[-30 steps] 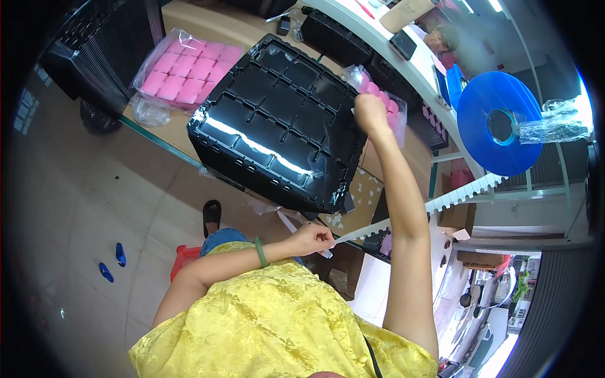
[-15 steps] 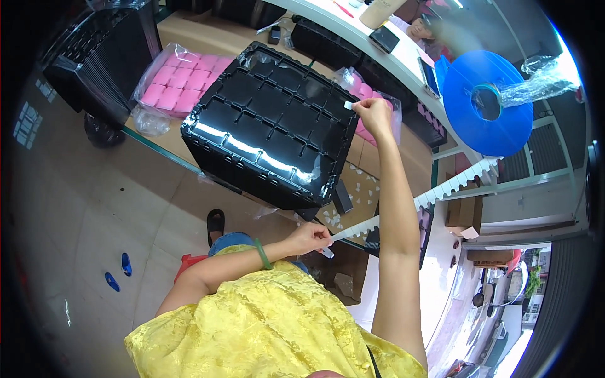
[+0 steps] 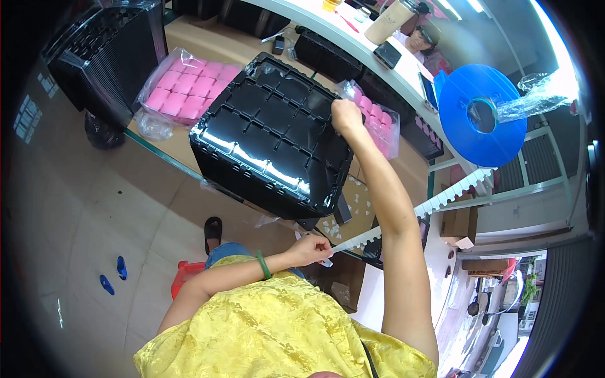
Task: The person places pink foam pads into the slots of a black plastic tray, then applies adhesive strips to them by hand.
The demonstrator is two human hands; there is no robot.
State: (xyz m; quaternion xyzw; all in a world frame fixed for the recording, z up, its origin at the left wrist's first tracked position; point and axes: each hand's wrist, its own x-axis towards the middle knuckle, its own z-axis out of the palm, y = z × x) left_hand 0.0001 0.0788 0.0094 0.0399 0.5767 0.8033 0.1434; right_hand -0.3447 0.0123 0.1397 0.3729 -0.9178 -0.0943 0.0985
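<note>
My left hand (image 3: 310,251), with a green bangle at its wrist, pinches the end of a white strip of tabs (image 3: 450,193). The strip runs taut up to the right, behind my right forearm, toward a blue reel (image 3: 455,126). A short loose end hangs below my left fingers. My right hand (image 3: 347,116) is curled at the right edge of a stack of glossy black plastic trays (image 3: 271,129) with square compartments. Its fingertips face away, so what they hold is hidden.
Bagged pink pads (image 3: 183,91) lie left of the trays, more bagged pink pads (image 3: 378,129) to the right. A taller black tray stack (image 3: 104,63) stands far left. White bits dot the cardboard (image 3: 353,211). A person sits beyond the white shelf (image 3: 315,28).
My right hand, which held a small white tab beside the tray's right corner, has moved left onto the tray's edge and curled; the tab no longer shows. My left hand keeps its pinch.
</note>
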